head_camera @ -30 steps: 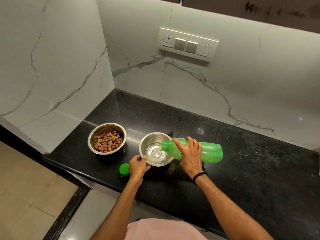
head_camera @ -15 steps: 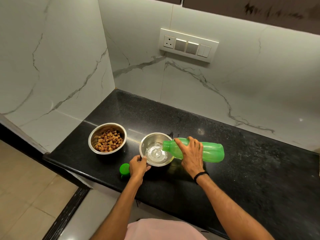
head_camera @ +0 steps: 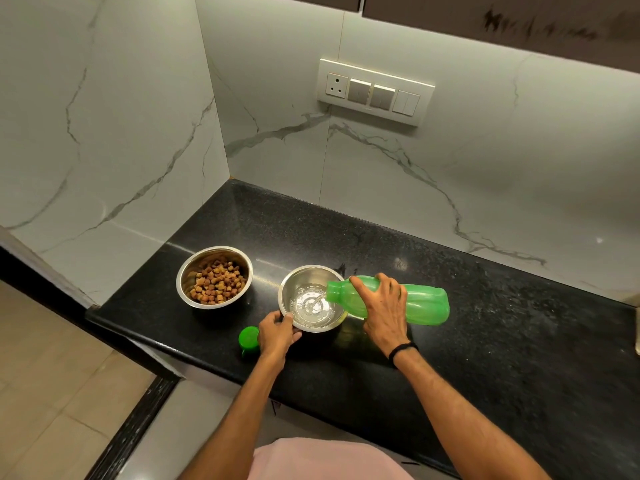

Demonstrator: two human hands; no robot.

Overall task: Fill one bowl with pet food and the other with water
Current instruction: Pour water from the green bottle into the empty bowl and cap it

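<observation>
Two steel bowls stand on the black counter (head_camera: 485, 341). The left bowl (head_camera: 185, 271) holds brown pet food kibble (head_camera: 218, 280). The right bowl (head_camera: 294, 275) has clear water in its bottom. My right hand (head_camera: 384, 311) grips a green plastic bottle (head_camera: 422, 301) tipped nearly flat, mouth over the right bowl, and a thin stream of water runs out. My left hand (head_camera: 275, 332) holds the near rim of the right bowl. The bottle's green cap (head_camera: 248, 341) lies on the counter just left of my left hand.
White marble walls close the counter at the left and back. A switch panel (head_camera: 374, 91) with a socket is on the back wall. The counter's front edge runs diagonally beneath my arms, with tiled floor (head_camera: 41, 375) below at the left.
The bottle's rear end has lifted slightly, steepening the tilt; water keeps flowing into the right bowl. My left hand stays on the rim.
</observation>
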